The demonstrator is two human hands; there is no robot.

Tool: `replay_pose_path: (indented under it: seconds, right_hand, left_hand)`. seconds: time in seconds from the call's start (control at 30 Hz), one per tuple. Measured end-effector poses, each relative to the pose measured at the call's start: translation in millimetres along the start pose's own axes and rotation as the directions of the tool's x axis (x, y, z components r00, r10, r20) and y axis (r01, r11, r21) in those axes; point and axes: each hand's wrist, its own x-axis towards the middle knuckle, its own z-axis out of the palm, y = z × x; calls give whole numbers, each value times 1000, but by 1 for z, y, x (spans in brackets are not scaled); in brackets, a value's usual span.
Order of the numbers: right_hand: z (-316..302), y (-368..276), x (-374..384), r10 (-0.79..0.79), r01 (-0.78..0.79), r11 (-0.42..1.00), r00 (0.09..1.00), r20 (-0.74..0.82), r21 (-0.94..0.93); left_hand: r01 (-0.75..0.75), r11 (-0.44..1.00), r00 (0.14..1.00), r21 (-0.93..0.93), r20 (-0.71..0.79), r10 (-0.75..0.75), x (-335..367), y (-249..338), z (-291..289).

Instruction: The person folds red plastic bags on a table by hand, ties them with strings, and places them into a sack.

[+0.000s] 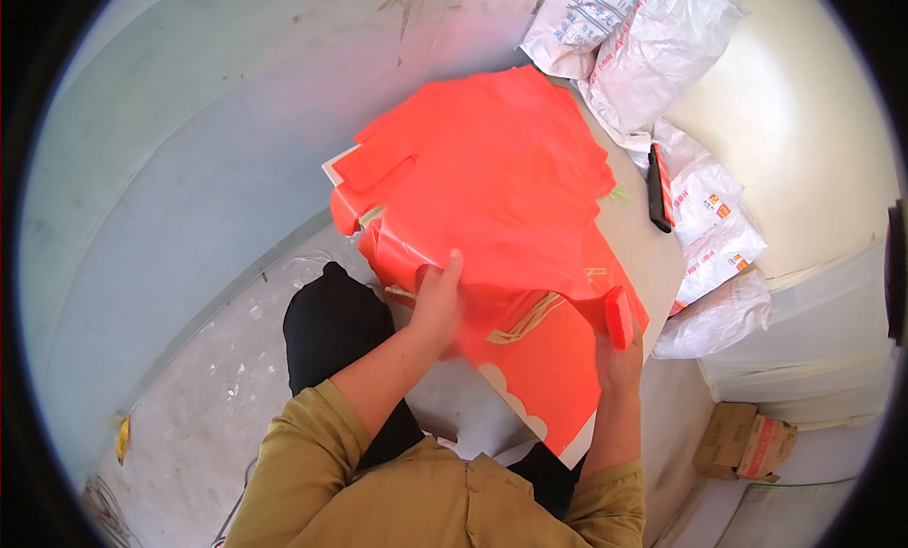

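Observation:
A heap of thin, glossy red sheets [492, 179] covers most of the small table before me. My left hand [440, 307] pinches the near left edge of the heap, thumb on top and the other fingers hidden beneath. On the right, my right hand [621, 361] is closed around a small folded red piece [619, 318]; some of its fingers are out of sight. Between the hands lies a flat red sheet [553, 373] with a pale scalloped border, its corner pointing toward me. Several thin yellow cords [528, 318] rest on it.
At the table's right edge [653, 264] lies a black and red flat object [659, 189]. White printed sacks [662, 52] stand behind and to the right. A cardboard box [744, 442] sits on the floor at right. A pale wall [236, 160] curves along the left.

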Motion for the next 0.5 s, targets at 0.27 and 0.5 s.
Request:
replay_pose_path:
  seconds: [0.27,0.5]
  right_hand:
    - [-37,38,-26,91,-80,970,995,-36,228]
    - [-87,79,-63,102,-102,994,995,-8,44]
  left_hand:
    - [113,960,984,-255,-108,-145,-24,7,30]
    - [190,971,969,-143,-131,-209,-32,-24,49]
